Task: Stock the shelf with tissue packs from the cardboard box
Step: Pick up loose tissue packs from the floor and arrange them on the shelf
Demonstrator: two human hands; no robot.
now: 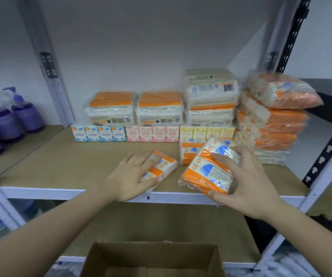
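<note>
Orange tissue pack (207,172) sits in the right hand (247,180), tilted, hovering just over the shelf (65,162) front edge. Film-wrapped bundle of small pocket packs, so prob. light, soft and squashy, w/ slick crinkly plastic that could slide under a loose pinch. Best hold, I'd say: span the short sides, thumb one end, fingers the other, pressing on the packs themselves, not the loose film at the seams. That's roughly the grip now: fingers curled over the far end, thumb hooked under the near end, wrist cocked, palm facing left.

Second orange pack (161,166) lies flat on the shelf under the left hand (130,174). Fingers there look straight and spread, pressing or steadying it from above, thumb alongside; not clearly wrapped round it. Both forearms reach fwd over the cardboard box (153,260), which is below and nearer than the hands; its inside is only partly in view.

Beyond the right hand: another small orange pack (189,150) upright, touching the row of small boxes (151,133) behind. Further back, bigger orange bundles (135,108); to the right of the right hand, a tall stack of orange packs (271,120). Far left of the left hand, purple bottles (7,120).
</note>
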